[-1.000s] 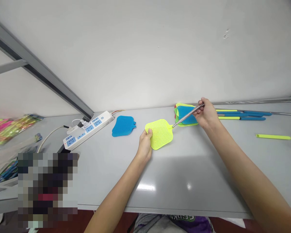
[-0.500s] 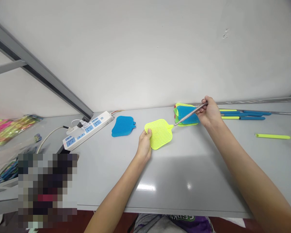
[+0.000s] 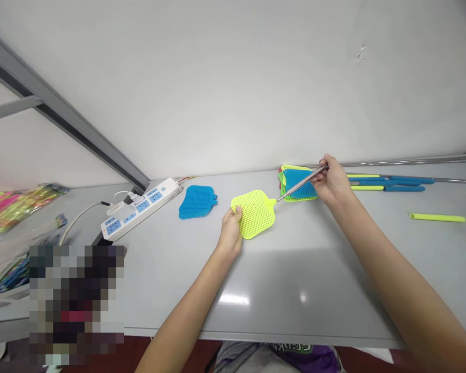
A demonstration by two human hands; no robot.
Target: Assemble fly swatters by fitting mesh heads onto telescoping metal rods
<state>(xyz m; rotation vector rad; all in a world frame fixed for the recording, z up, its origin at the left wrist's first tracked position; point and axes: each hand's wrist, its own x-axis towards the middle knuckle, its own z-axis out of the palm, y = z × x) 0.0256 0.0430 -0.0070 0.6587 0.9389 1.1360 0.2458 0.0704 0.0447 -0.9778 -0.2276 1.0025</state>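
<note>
My left hand (image 3: pixel 230 231) pinches the lower left edge of a yellow-green mesh fly swatter head (image 3: pixel 257 214), which lies nearly flat at the table's middle. My right hand (image 3: pixel 332 181) grips a thin steel rod (image 3: pixel 303 183) between its fingers. The rod's far tip meets the short neck of the swatter head. Behind the rod lies a stack of mesh swatter heads (image 3: pixel 299 184), blue and green, with a red edge showing. My right hand is just beside that stack, not touching it that I can see.
A blue mesh swatter head (image 3: pixel 198 202) and a white power strip (image 3: pixel 140 210) lie on the grey table (image 3: pixel 295 274). Blue and yellow-green handles (image 3: pixel 388 182) lie at the back right, with a loose yellow-green piece (image 3: pixel 437 217) nearer. A colourful bag (image 3: pixel 19 204) lies far left.
My right hand has shifted slightly left, bringing the rod tip back against the swatter neck. My left hand and the swatter head have barely moved.
</note>
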